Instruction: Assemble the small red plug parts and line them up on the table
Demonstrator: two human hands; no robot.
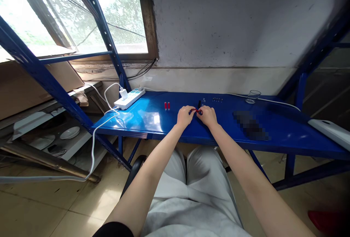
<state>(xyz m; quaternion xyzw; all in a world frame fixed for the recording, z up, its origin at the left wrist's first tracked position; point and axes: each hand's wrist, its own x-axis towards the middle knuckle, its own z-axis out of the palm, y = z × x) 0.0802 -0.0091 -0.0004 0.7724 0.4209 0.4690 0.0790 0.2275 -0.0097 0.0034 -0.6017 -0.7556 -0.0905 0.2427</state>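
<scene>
Near the front of the blue table (153,115), my left hand (185,115) and my right hand (207,115) meet, both with fingers pinched. Between them they hold a small red piece (196,110); its exact kind is too small to make out. Just behind my right hand lie a short black piece (199,104) and a few small clear pieces (203,101). Several tiny metallic bits (218,100) sit in a row farther right. Two red cylinders with pale ends (167,106) stand side by side to the left of my hands.
A white power strip (130,98) with a plugged-in charger and cable is at the table's left end. Toward the right are a drinking glass (253,97), a blurred dark object (250,124) and a white case (332,131). Blue frame posts rise at both ends.
</scene>
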